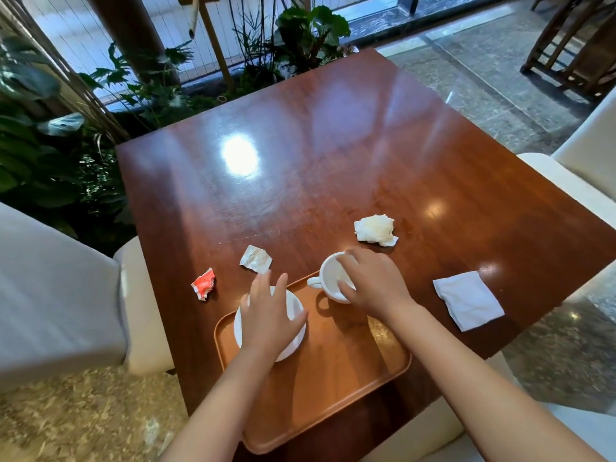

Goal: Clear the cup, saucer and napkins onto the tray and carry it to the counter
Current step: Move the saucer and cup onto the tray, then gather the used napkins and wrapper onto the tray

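A brown tray (pixel 333 388) lies on the wooden table (pixel 333 145) near its front edge. A white saucer (pixel 293 311) rests on the tray's left part, and my left hand (pixel 268 316) lies flat on top of it. My right hand (pixel 370 281) grips a white cup (pixel 328 276) from above by the rim, over the tray's far edge, handle pointing left. A crumpled white napkin (pixel 375 230) lies beyond the cup. A flat folded napkin (pixel 466 300) lies right of the tray.
A torn pale packet (pixel 256 259) and a crumpled red-and-white wrapper (pixel 203 283) lie on the table left of the tray. Cream chairs stand at the left (pixel 66 295) and right (pixel 573 181). Plants (pixel 66 145) fill the area behind the table.
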Demonstrator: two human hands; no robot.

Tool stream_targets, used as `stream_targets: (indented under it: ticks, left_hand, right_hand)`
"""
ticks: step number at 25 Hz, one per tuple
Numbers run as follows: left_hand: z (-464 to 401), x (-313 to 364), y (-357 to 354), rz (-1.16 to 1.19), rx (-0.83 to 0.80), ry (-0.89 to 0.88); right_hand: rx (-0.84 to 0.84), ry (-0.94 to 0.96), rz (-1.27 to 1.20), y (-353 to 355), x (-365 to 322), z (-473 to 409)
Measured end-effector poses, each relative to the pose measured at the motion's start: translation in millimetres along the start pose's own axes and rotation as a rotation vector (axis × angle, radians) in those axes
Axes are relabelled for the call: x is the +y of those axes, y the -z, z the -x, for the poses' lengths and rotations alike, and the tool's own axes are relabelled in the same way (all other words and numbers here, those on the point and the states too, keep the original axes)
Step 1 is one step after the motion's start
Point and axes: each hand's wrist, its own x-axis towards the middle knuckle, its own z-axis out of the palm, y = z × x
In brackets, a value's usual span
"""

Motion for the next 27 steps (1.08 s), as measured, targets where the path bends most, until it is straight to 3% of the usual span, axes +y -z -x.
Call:
stream_targets:
  ticks: [2, 4, 7, 10, 14, 17, 21, 27]
  left_hand:
    - [-15, 18, 11, 0.126, 0.172, -0.209]
    - [-39, 45, 23, 0.132, 0.213, -0.350]
    - [-79, 87, 29, 0.057, 0.183, -0.551]
    - [-116, 116, 17, -0.073, -0.001, -0.651]
    - [-152, 134, -3, -0.185, -0.260, -0.638]
    - [-166, 144, -15, -0.292, -0.357, -0.617]
    - [-171, 153, -26, -0.317, -0.316, -0.661]
    - [-162, 149, -20, -0.099, -0.233, -0.576]
  right_hand:
    - [0.135, -0.076, 0.005, 4, 13, 13]
    - [0.184, -0.184, 0.020, 6, 35, 30]
    - [0.161, -0.293, 0.057, 4, 79, 56]
    - [0.041, -0.340, 0.147, -7, 124, 77]
    - [-0.159, -0.373, 0.121, -37, 156, 99]
    - [-0.167, -0.351, 0.067, -47, 165, 102]
    - [-0.043, -0.316, 0.051, -54, 171, 105]
    - [0.096, -0.328, -0.029, -57, 162, 109]
